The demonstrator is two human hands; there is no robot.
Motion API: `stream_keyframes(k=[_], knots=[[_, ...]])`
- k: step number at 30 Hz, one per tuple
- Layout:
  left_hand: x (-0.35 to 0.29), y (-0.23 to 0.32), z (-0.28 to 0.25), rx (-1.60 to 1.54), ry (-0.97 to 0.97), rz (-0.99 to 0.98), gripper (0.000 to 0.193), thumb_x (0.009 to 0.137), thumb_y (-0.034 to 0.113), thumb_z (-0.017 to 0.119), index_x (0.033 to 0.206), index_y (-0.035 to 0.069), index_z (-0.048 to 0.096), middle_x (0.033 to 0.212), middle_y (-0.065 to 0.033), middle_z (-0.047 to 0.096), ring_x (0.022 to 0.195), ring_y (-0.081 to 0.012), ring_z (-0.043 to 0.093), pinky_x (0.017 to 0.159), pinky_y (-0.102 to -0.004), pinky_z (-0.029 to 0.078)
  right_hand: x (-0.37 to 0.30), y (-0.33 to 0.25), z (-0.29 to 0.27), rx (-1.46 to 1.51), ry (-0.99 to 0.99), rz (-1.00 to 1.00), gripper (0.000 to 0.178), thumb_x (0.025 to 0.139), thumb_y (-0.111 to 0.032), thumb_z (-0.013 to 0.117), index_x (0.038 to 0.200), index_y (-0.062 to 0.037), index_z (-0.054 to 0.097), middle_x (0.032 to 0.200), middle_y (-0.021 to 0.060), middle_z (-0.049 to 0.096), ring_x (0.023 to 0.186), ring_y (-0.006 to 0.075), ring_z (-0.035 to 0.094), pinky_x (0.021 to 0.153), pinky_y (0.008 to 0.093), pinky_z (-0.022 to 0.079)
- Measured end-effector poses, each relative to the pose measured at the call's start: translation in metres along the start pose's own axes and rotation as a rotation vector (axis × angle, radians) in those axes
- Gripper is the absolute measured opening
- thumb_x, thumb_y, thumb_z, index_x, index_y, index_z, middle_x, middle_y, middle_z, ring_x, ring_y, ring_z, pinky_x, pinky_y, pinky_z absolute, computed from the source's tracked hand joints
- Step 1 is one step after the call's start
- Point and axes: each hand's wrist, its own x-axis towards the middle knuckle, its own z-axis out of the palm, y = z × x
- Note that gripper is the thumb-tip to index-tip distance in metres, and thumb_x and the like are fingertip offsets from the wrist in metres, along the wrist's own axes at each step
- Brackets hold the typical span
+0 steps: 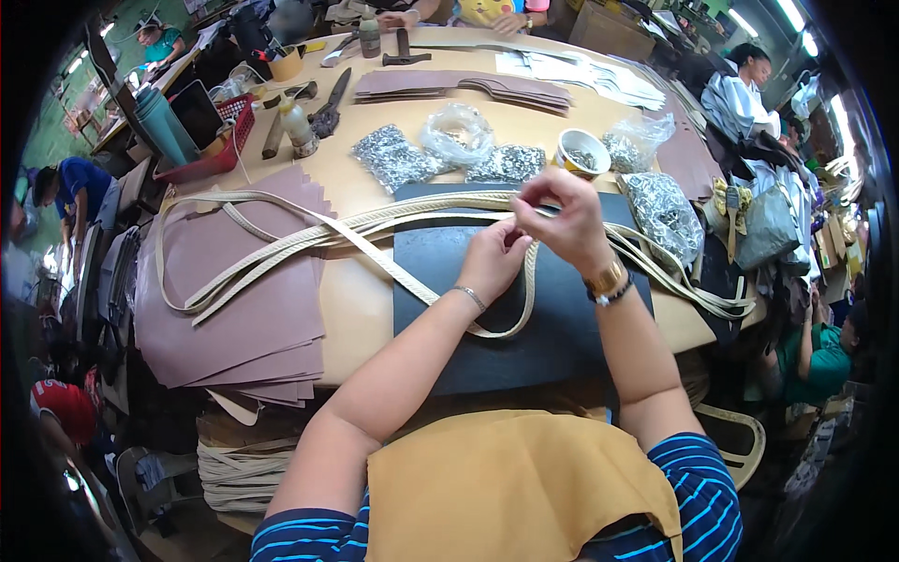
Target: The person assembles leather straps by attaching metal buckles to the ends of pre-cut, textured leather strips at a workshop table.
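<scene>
My left hand (493,258) and my right hand (560,217) meet over a dark mat (562,328) on the table. Both pinch a beige leather strap (524,290) that loops down across the mat and runs left over the table in a bundle of long straps (281,245). My right hand's fingertips close on a small part at the strap's top; what it is I cannot make out. A gold watch and dark bracelet sit on my right wrist, a thin bracelet on my left.
Mauve leather sheets (234,309) are stacked at the left. Bags of small metal fittings (393,157) and a white cup (582,150) lie beyond the mat. A red basket (220,155), bottles and scissors (328,105) stand at the back left. Other people work around the table.
</scene>
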Motion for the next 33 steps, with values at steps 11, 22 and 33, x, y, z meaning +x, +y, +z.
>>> stream_keyframes(k=[11,22,33], knots=[[-0.002,0.006,-0.004,0.089,0.0,-0.024,0.022,0.089,0.013,0.064,0.107,0.0,0.066,0.078,-0.0129,0.068,0.063,-0.0188,0.062,0.064,-0.0325,0.049,0.134,0.057,0.117,-0.354,-0.379,-0.149,0.016,0.076,-0.02,0.069,0.08,-0.0048,0.067,0.076,0.0135,0.068,0.074,0.0305,0.067,0.07,0.0388,0.054],[-0.002,0.01,-0.003,0.084,-0.039,-0.008,0.027,0.09,0.009,0.064,0.116,0.002,0.066,0.089,-0.0108,0.07,0.076,-0.0184,0.065,0.071,-0.0304,0.051,0.158,0.075,0.104,-0.345,-0.329,-0.014,0.02,0.078,-0.022,0.068,0.091,-0.0083,0.074,0.085,0.0154,0.071,0.08,0.0305,0.07,0.078,0.0395,0.056],[0.0,0.003,0.001,0.034,-0.039,0.025,0.035,0.089,0.012,0.065,0.124,0.007,0.065,0.089,-0.0099,0.071,0.074,-0.0178,0.066,0.072,-0.031,0.052,0.114,0.119,-0.005,-0.729,-0.606,0.224,0.015,0.075,-0.018,0.071,0.086,-0.0075,0.075,0.084,0.0154,0.072,0.081,0.0308,0.07,0.077,0.0415,0.055]])
